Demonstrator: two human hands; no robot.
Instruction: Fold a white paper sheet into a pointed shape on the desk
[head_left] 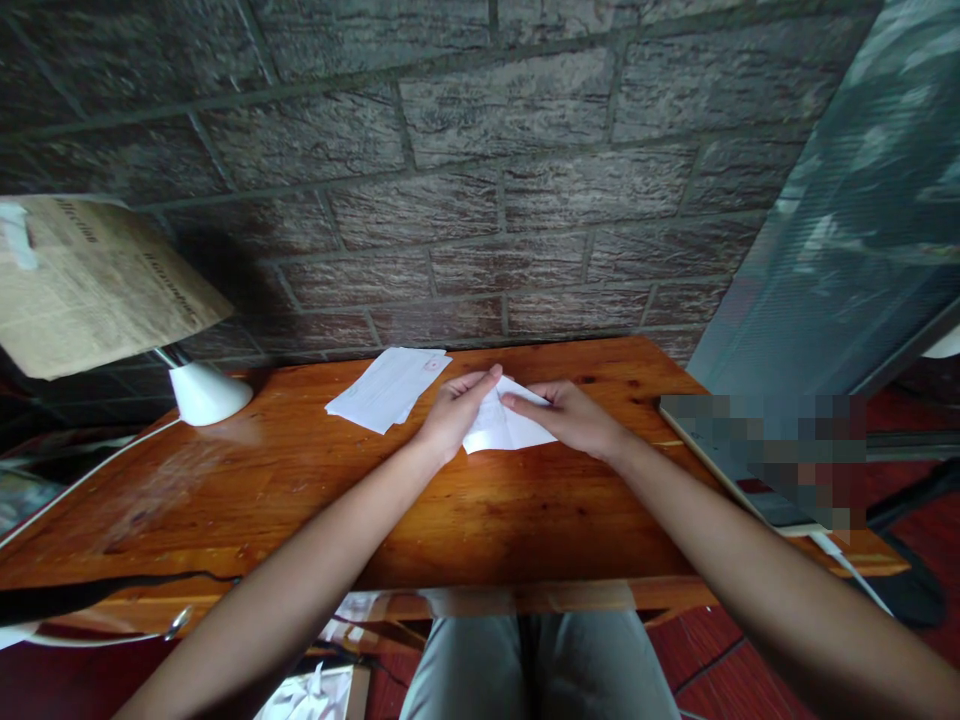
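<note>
While both hands (pixel 459 408) (pixel 576 415) pinch its sides, the white paper (pixel 504 432) sits between them.

dim light; pale sheen on the desk (pixel 487 530); edges stretched, blurred.

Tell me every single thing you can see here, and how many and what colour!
Desk: one, orange-brown wood, centre
Held paper: one piece, white, over the desk
Paper stack: one, white, desk, left of the held paper
Lamp: one, tan shade and white base, left
Lamp cord: one, white, left
Flat device: one, blurred out, desk's right end
Cable: one, white, at the device
Strap: one, black, lower left
Box: one, pale, below the desk
Wall: one, grey-brown, behind
Panel: one, greenish, right
Floor: one, red, below
Trousers: one pair, grey, bottom
Left hand: one, bare, fingers on the held paper
Right hand: one, bare, likewise
</note>
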